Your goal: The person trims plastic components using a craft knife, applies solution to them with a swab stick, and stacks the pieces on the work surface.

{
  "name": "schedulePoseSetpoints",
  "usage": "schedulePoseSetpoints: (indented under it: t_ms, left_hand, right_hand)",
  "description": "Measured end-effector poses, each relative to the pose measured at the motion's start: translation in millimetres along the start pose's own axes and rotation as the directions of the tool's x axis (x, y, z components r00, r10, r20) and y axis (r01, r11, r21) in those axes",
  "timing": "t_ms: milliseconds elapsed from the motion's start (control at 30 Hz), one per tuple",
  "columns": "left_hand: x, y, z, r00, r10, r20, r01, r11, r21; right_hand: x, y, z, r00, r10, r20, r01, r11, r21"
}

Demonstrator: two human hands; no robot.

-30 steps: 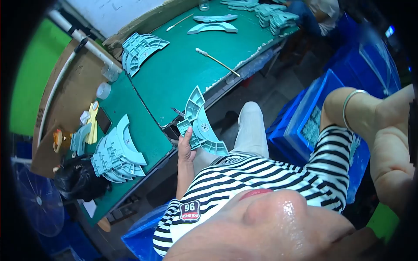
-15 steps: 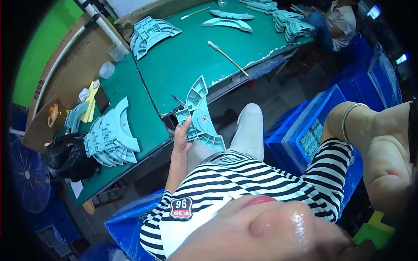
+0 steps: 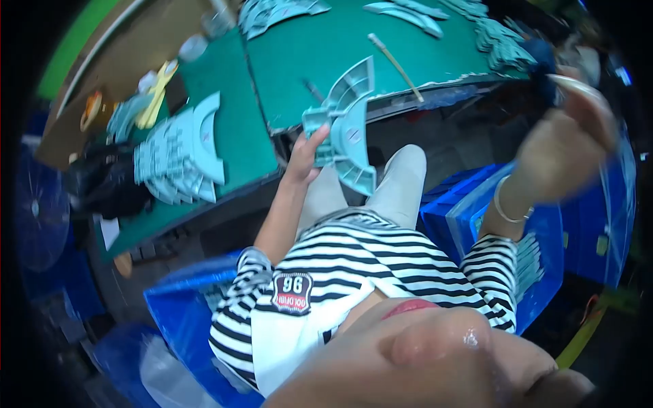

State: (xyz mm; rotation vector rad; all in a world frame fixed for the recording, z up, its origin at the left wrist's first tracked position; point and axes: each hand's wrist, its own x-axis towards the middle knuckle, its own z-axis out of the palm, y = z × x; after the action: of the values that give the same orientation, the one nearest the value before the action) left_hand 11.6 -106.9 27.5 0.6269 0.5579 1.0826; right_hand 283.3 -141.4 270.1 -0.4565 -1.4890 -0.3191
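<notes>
My left hand (image 3: 306, 158) grips the narrow ribbed end of a curved teal plastic part (image 3: 352, 136), its thumb over the near edge. The part is held above my lap, beside the table edge, with a small cross mark on its face. My right hand (image 3: 568, 146) is raised at the right, smeared by motion; its fingers are unclear, and whether it holds anything cannot be made out. A bracelet circles that wrist. A stack of similar teal parts (image 3: 178, 153) lies on the green table (image 3: 235, 122) at the left.
More teal parts (image 3: 500, 44) lie on the far table. A wooden-handled stick (image 3: 396, 66) rests near the edge. A black bag (image 3: 109, 180) and yellow strips (image 3: 158, 95) are at the left. Blue crates (image 3: 462, 204) stand at the right, and a blue lined bin (image 3: 183, 306) at lower left.
My right hand has come away from close to the camera and swung forward, now blurred. The view has shifted; my left hand still grips the same teal part.
</notes>
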Motion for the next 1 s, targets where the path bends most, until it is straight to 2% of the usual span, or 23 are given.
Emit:
schedulePoseSetpoints:
  t_ms: [33,67,100,133,200,267,300,400,433,467,500,533,567,633,667,733,800,900,1000]
  left_hand:
    - [1,4,1,0.999,-0.002,0.050,0.004,0.999,-0.051]
    - [4,7,0,0.990,-0.003,0.144,0.016,0.995,-0.095]
    - [4,11,3,0.986,-0.009,0.165,0.029,0.992,-0.119]
    - [5,12,7,0.979,-0.021,0.201,0.049,0.989,-0.137]
    - [9,8,11,0.967,-0.052,0.250,0.089,0.986,-0.139]
    - [9,3,16,0.962,-0.110,0.248,0.133,0.988,-0.077]
    - [10,0,17,0.956,-0.141,0.257,0.155,0.987,-0.034]
    - [6,-1,31,0.945,-0.193,0.263,0.186,0.981,0.053]
    - [9,-4,30,0.939,-0.231,0.254,0.214,0.972,0.094]
    - [9,-6,29,0.933,-0.266,0.244,0.238,0.962,0.136]
    - [6,-3,46,0.969,-0.161,0.190,0.140,0.983,0.118]
    - [7,-2,36,0.941,-0.281,0.190,0.262,0.958,0.120]
    - [8,-5,31,0.955,-0.273,0.119,0.265,0.961,0.076]
    - [9,-5,27,0.980,-0.195,-0.039,0.194,0.981,-0.017]
    - [9,-2,25,0.986,-0.152,-0.062,0.148,0.987,-0.070]
    - [6,6,24,0.990,-0.061,-0.124,0.040,0.986,-0.164]
    - [9,3,12,0.987,-0.024,-0.156,-0.001,0.987,-0.159]
    - [10,4,11,0.981,0.001,-0.195,-0.030,0.989,-0.146]
    - [9,6,8,0.981,-0.039,-0.189,0.006,0.985,-0.172]
  right_hand:
    - [-32,12,5,0.952,0.280,0.123,-0.277,0.960,-0.043]
    - [-59,17,8,0.725,0.583,0.366,-0.555,0.810,-0.191]
    - [-104,29,23,0.448,0.776,0.443,-0.848,0.527,-0.064]
    - [-140,32,34,0.280,0.794,0.540,-0.935,0.353,-0.033]
    - [-183,18,55,0.113,0.776,0.621,-0.993,0.061,0.104]
    - [-220,24,56,-0.068,0.679,0.731,-0.935,-0.298,0.190]
    - [-219,22,60,-0.077,0.657,0.750,-0.873,-0.408,0.268]
    - [-211,28,66,0.010,0.529,0.848,-0.777,-0.530,0.340]
    - [-232,37,69,-0.046,0.592,0.805,-0.751,-0.552,0.363]
    - [-250,49,70,0.096,0.483,0.870,-0.651,-0.631,0.422]
    - [-250,44,69,0.108,0.627,0.772,-0.724,-0.482,0.493]
    - [-244,40,69,0.133,0.744,0.655,-0.789,-0.320,0.525]
    - [-234,38,65,-0.172,0.878,0.446,-0.838,-0.368,0.403]
    - [-234,54,52,0.088,0.930,0.356,-0.862,-0.108,0.496]
    - [-237,59,41,0.134,0.897,0.420,-0.758,-0.181,0.627]
    - [-226,46,23,0.056,0.893,0.447,-0.833,-0.205,0.514]
    - [-226,28,20,-0.015,0.870,0.493,-0.900,-0.227,0.373]
    - [-232,11,18,0.043,0.845,0.532,-0.966,-0.100,0.237]
    - [-237,6,27,0.277,0.831,0.482,-0.961,0.250,0.121]
